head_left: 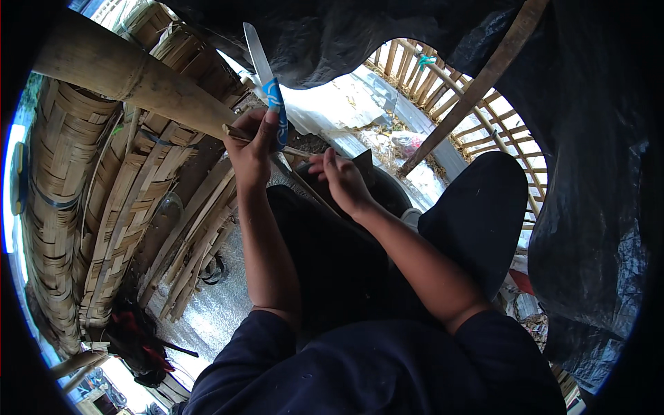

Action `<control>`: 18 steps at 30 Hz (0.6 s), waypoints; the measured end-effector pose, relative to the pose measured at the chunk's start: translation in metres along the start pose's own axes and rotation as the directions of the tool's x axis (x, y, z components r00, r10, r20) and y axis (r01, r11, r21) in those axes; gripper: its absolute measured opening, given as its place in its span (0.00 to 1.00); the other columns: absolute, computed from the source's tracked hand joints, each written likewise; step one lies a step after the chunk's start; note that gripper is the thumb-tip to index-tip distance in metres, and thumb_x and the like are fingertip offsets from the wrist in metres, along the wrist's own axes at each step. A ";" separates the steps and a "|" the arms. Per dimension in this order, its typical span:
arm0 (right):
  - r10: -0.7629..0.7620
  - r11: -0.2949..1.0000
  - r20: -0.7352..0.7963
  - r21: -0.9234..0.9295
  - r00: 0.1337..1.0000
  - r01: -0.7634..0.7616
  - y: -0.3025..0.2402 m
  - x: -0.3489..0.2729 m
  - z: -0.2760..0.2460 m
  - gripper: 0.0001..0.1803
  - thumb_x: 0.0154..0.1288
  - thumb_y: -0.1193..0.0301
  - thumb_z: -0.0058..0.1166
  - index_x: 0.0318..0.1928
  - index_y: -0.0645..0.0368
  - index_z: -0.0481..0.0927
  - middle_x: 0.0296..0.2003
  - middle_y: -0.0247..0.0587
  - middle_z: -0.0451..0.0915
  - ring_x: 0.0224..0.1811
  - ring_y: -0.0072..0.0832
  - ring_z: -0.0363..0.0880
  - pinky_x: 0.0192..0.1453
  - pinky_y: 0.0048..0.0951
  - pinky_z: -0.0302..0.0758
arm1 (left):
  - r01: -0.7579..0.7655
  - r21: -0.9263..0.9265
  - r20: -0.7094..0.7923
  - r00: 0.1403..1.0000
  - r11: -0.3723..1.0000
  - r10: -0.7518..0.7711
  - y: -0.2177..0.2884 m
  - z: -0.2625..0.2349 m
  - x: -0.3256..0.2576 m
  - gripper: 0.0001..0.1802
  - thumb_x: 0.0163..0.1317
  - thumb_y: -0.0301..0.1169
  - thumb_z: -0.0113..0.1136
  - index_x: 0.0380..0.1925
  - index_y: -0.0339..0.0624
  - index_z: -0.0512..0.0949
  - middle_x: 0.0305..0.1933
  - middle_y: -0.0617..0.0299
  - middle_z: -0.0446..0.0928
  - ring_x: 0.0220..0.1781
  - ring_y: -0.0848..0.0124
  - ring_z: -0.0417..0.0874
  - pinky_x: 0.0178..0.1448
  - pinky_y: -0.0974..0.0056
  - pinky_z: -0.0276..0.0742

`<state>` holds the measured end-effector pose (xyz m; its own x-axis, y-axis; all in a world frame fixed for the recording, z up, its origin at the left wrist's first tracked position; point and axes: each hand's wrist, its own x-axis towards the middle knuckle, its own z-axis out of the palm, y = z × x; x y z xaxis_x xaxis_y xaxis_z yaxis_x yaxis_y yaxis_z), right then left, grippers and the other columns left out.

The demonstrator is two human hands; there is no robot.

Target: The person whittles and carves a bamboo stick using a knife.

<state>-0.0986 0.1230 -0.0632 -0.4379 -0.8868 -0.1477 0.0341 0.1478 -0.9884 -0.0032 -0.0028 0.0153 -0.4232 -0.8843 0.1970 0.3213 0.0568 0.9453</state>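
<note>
My left hand [253,149] is closed around a knife [274,97] with a blue patterned handle, its pale blade pointing up and away from me. The same hand also grips a thin bamboo strip [297,151], whose near end pokes out left of the thumb. To the right, my right hand [344,183] has its fingers curled at the strip's other end, seemingly pinching it; the exact contact is hard to see. Below the hands, another thin strip [304,185] slants down toward my lap. A dark round container [394,194] sits behind my right hand, partly hidden.
A thick bamboo pole [131,76] crosses at upper left, close to my left hand. Woven bamboo pieces [69,166] stand along the left, with split bamboo lengths [200,242] beside my left arm. Black sheeting [588,207] hangs at right, and a wooden post [477,90] slants at upper right.
</note>
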 end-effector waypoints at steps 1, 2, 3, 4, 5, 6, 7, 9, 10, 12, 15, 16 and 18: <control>0.003 1.000 0.013 0.004 1.000 -0.003 -0.007 0.001 -0.004 0.49 0.62 0.31 0.24 0.48 0.70 0.73 0.34 0.56 0.80 0.33 0.43 0.81 0.41 0.43 0.79 | -0.003 -0.001 -0.002 1.000 1.000 0.003 0.001 -0.005 -0.001 0.09 0.61 0.31 0.61 0.28 0.36 0.77 0.17 0.72 0.69 0.15 0.86 0.62 0.18 0.77 0.51; 0.239 0.875 0.456 0.282 0.857 -0.393 -0.015 0.001 -0.016 0.47 0.64 0.33 0.26 0.50 0.69 0.73 0.35 0.55 0.81 0.37 0.42 0.81 0.44 0.42 0.78 | -0.003 0.007 -0.013 1.000 1.000 0.003 0.002 -0.009 -0.003 0.09 0.61 0.31 0.61 0.28 0.36 0.77 0.17 0.72 0.69 0.15 0.86 0.62 0.18 0.77 0.51; 0.235 0.557 0.830 0.312 0.506 -0.770 -0.025 0.000 -0.024 0.44 0.65 0.35 0.27 0.51 0.68 0.72 0.36 0.54 0.81 0.41 0.41 0.81 0.48 0.41 0.77 | -0.010 0.008 -0.017 1.000 1.000 0.010 0.002 -0.009 -0.003 0.09 0.61 0.31 0.61 0.28 0.36 0.77 0.17 0.72 0.69 0.15 0.86 0.62 0.18 0.77 0.50; 0.235 0.555 0.832 0.310 0.503 -0.772 -0.031 -0.001 -0.021 0.44 0.65 0.35 0.27 0.51 0.68 0.72 0.36 0.54 0.81 0.41 0.41 0.81 0.48 0.41 0.77 | -0.018 0.009 -0.022 1.000 1.000 0.018 0.003 -0.009 -0.003 0.09 0.61 0.31 0.61 0.27 0.37 0.77 0.17 0.72 0.69 0.15 0.86 0.61 0.18 0.77 0.50; 0.268 0.554 0.877 0.197 0.398 -0.808 -0.036 -0.004 -0.015 0.43 0.66 0.36 0.27 0.51 0.67 0.72 0.37 0.53 0.81 0.42 0.39 0.80 0.49 0.40 0.76 | -0.017 0.011 -0.026 1.000 1.000 0.017 0.004 -0.010 -0.003 0.09 0.61 0.31 0.61 0.27 0.37 0.77 0.17 0.72 0.69 0.15 0.86 0.61 0.18 0.77 0.50; 0.303 0.551 0.906 0.087 0.296 -0.830 -0.039 -0.008 -0.010 0.41 0.67 0.37 0.26 0.50 0.66 0.73 0.37 0.52 0.81 0.43 0.38 0.80 0.50 0.39 0.76 | -0.014 0.010 -0.037 0.999 1.000 0.014 0.005 -0.007 -0.001 0.09 0.61 0.31 0.61 0.27 0.37 0.77 0.17 0.72 0.69 0.15 0.86 0.61 0.18 0.77 0.50; 0.275 0.445 0.699 0.516 0.660 -0.732 -0.033 -0.017 0.006 0.40 0.68 0.38 0.26 0.47 0.66 0.74 0.38 0.53 0.81 0.42 0.37 0.81 0.49 0.38 0.76 | -0.007 0.006 -0.046 0.999 1.000 0.007 0.003 -0.003 0.000 0.09 0.62 0.31 0.61 0.27 0.37 0.77 0.17 0.73 0.69 0.15 0.86 0.62 0.19 0.77 0.51; 0.188 0.752 0.406 0.526 0.894 -0.397 -0.028 -0.011 0.013 0.41 0.68 0.38 0.25 0.46 0.66 0.74 0.39 0.53 0.81 0.41 0.36 0.81 0.48 0.38 0.77 | -0.007 0.005 -0.033 0.999 1.000 0.007 0.000 0.000 0.001 0.09 0.62 0.32 0.61 0.27 0.37 0.77 0.18 0.72 0.69 0.16 0.86 0.62 0.19 0.77 0.51; -0.028 0.930 0.110 0.367 0.994 -0.014 -0.026 -0.007 0.015 0.41 0.67 0.37 0.25 0.45 0.65 0.75 0.39 0.53 0.80 0.40 0.36 0.82 0.47 0.38 0.77 | -0.009 0.011 -0.025 1.000 1.000 0.010 -0.002 -0.001 0.001 0.09 0.62 0.32 0.61 0.28 0.37 0.77 0.18 0.72 0.70 0.16 0.86 0.62 0.19 0.77 0.51; 0.059 0.847 0.384 0.469 0.921 -0.250 -0.029 -0.003 -0.011 0.41 0.68 0.38 0.22 0.44 0.64 0.76 0.39 0.50 0.81 0.40 0.34 0.81 0.50 0.35 0.76 | 0.002 0.018 -0.007 1.000 1.000 -0.002 -0.006 -0.004 0.000 0.09 0.62 0.32 0.61 0.28 0.37 0.77 0.19 0.72 0.70 0.16 0.86 0.62 0.20 0.77 0.51; 0.029 0.752 0.924 0.232 0.382 -0.617 -0.087 -0.012 -0.018 0.42 0.68 0.38 0.20 0.44 0.63 0.76 0.37 0.46 0.81 0.39 0.33 0.81 0.51 0.33 0.75 | -0.010 -0.003 0.004 1.000 1.000 0.010 -0.003 -0.006 -0.001 0.10 0.61 0.33 0.62 0.29 0.36 0.78 0.20 0.71 0.72 0.17 0.86 0.64 0.20 0.77 0.53; 0.014 0.815 0.979 0.108 0.206 -0.569 -0.104 -0.016 -0.017 0.41 0.69 0.38 0.21 0.47 0.64 0.75 0.39 0.47 0.81 0.40 0.33 0.81 0.51 0.32 0.75 | -0.028 -0.035 0.000 1.000 0.999 0.028 -0.004 -0.005 -0.001 0.11 0.61 0.33 0.63 0.31 0.35 0.79 0.20 0.71 0.73 0.17 0.86 0.65 0.21 0.77 0.55; 0.022 0.872 0.999 -0.006 0.028 -0.489 -0.108 -0.026 -0.007 0.40 0.69 0.39 0.22 0.49 0.64 0.73 0.41 0.48 0.80 0.41 0.32 0.80 0.51 0.31 0.74 | -0.035 -0.018 -0.002 0.999 0.999 0.035 -0.007 -0.001 0.001 0.11 0.61 0.34 0.63 0.31 0.35 0.79 0.20 0.71 0.73 0.17 0.86 0.65 0.21 0.77 0.55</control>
<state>-0.0967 0.1331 0.0481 0.8862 -0.4593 -0.0606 0.2387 0.5648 -0.7899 -0.0048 -0.0050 0.0088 -0.4103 -0.8826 0.2295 0.3511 0.0794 0.9330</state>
